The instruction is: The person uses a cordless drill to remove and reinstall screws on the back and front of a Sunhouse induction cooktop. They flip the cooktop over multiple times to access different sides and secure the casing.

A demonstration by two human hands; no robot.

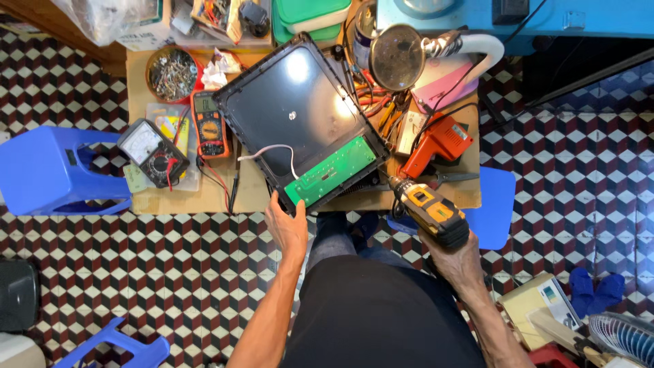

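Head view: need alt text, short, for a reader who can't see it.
Seen from above, a person's left hand steadies a black flat panel with a green circuit board on a cluttered workbench, while the right hand holds a yellow-and-black cordless drill at the panel's near edge.

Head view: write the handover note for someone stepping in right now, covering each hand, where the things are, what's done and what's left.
Left hand: open, holding the near edge of the black square appliance base, which lies underside up and tilted on the cardboard-covered table.
Right hand: shut on the yellow cordless screwdriver, bit pointing at the base's near right corner.
Done: the green circuit board along the near edge is exposed, white wire loose across the panel.
Left: cannot tell which screws remain.
Nearby: orange soldering gun, two multimeters, bowl of screws.
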